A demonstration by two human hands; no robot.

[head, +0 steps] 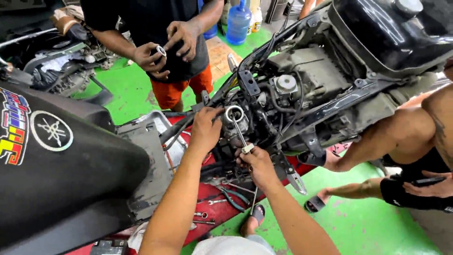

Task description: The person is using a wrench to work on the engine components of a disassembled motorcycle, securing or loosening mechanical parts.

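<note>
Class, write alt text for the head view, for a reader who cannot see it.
Seen from above, the left hand steadies a round metal carburettor opening on a stripped motorcycle frame while the right hand works a slim metal tool into it. A standing person in orange shorts holds a small metal ring; the floor is green.

Around the carburetor [234,123] room is tight — frame rails [330,106] and hoses [278,106] crowd behind it, the black seat [61,174] blocks its left — green floor [358,222] lies open below-right.
</note>
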